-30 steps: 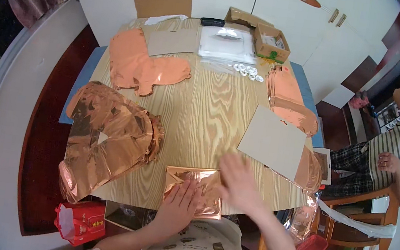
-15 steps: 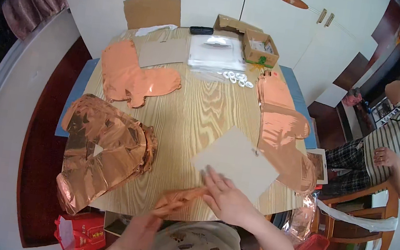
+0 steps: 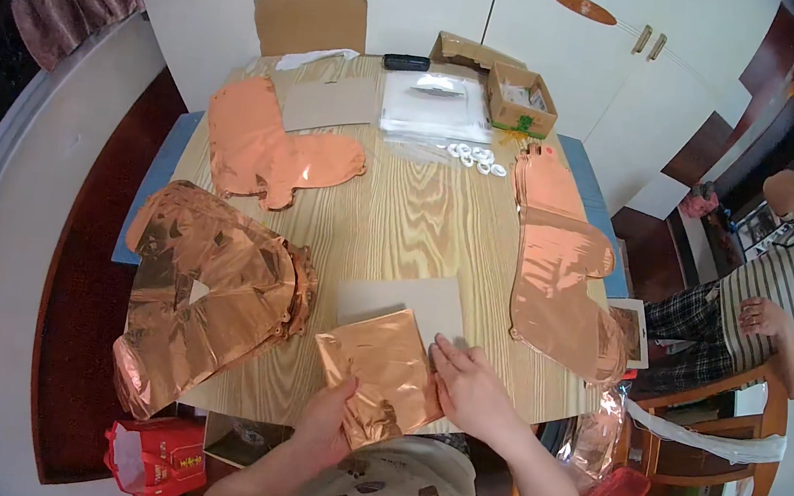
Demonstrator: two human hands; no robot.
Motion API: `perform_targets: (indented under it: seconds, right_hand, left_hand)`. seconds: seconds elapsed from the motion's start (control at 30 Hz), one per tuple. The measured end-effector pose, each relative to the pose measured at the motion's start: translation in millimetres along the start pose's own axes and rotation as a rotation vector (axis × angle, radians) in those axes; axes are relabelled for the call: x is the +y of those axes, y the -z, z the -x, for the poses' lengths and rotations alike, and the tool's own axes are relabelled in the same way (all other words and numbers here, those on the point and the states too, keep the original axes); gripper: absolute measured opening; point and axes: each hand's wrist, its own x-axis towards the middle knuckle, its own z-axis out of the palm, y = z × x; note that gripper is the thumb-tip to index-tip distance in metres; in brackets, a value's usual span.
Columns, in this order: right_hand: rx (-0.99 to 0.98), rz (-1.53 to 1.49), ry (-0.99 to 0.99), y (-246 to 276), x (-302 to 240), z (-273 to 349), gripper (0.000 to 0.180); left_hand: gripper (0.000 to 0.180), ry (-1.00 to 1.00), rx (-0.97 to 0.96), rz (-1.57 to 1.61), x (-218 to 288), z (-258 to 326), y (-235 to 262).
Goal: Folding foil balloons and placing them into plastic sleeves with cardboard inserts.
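Foil, folded into a copper-coloured packet (image 3: 379, 371), lies between my hands at the near table (image 3: 401, 218) edge, long axis running away from me. My left hand (image 3: 331, 418) pinches its near corner; my right hand (image 3: 467, 388) presses flat against its right edge, atop grey cardboard (image 3: 400, 301).

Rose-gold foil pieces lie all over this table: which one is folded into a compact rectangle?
The folded foil piece at the near edge, held between the left hand and right hand. The other foil pieces lie spread out or heaped, untouched.
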Motion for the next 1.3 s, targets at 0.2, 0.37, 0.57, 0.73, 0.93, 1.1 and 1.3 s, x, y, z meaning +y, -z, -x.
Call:
perform_targets:
  seconds: [0.2, 0.37, 0.57, 0.73, 0.93, 1.1, 1.3]
  right_hand:
    - [0.129, -0.234, 0.088, 20.1, 25.1, -15.2, 0.045]
    - [0.123, -0.352, -0.025, 9.5, 44.9, -30.1, 0.045]
    - [0.063, -0.201, 0.06, 10.5, 43.2, -39.9, 0.049]
    - [0.04, 0.013, 0.211, -1.8, 42.9, -41.4, 0.064]
    - [0.01, 0.005, 0.211, -12.9, 45.1, -42.9, 0.08]
    - [0.013, 0.022, 0.221, -14.2, 47.1, -42.5, 0.083]
    - [-0.011, 0.057, 0.226, -12.9, 47.5, -43.0, 0.082]
  left_hand:
    - [0.041, 0.015, -0.084, -0.181, 22.9, -13.6, -10.8]
    - [0.04, 0.041, -0.121, -0.218, 37.2, -37.5, -26.2]
    - [0.04, 0.051, -0.081, -0.202, 29.7, -40.1, -31.3]
    - [0.04, 0.074, -0.094, -0.212, 26.0, -41.7, -25.0]
    - [0.042, 0.1, -0.161, -0.228, 28.9, -33.2, -11.4]
    - [0.049, -0.651, -0.196, -0.805, 43.6, -21.3, 10.3]
    - [0.071, -1.208, -0.319, -2.026, 58.4, -40.7, -12.9]
